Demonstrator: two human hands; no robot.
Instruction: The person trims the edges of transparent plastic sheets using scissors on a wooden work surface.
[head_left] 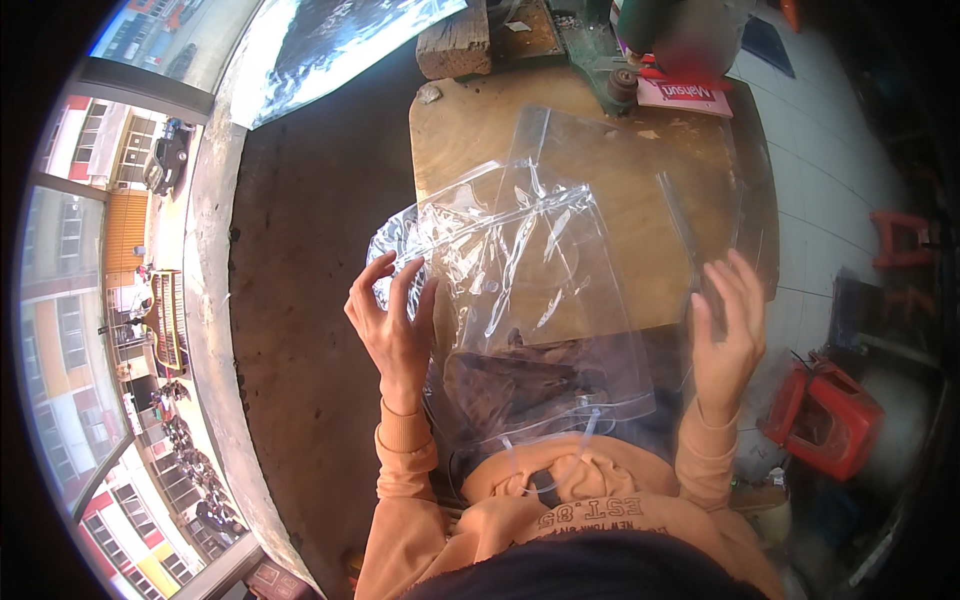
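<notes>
A clear plastic sheet or bag [540, 270], creased and shiny, lies across the near half of a wooden board and hangs over my lap. At its left edge is my left hand [388, 325], fingers spread and curved beside a bunched part of the plastic [395, 238]. My right hand [728, 330] is to the right of the sheet, its fingers bent round the lower end of a long, thin grey pointed strip [678, 218]. The strip points away from me; its kind is hard to make out, and its lower end is hidden by the fingers.
The wooden board [620, 130] is the work surface, with a dark ledge [300, 250] to its left. Green machinery [600, 75], a wooden block [452, 45] and a pink-red box [690, 97] stand at the back. A red plastic stool [825, 415] is on the tiled floor at right.
</notes>
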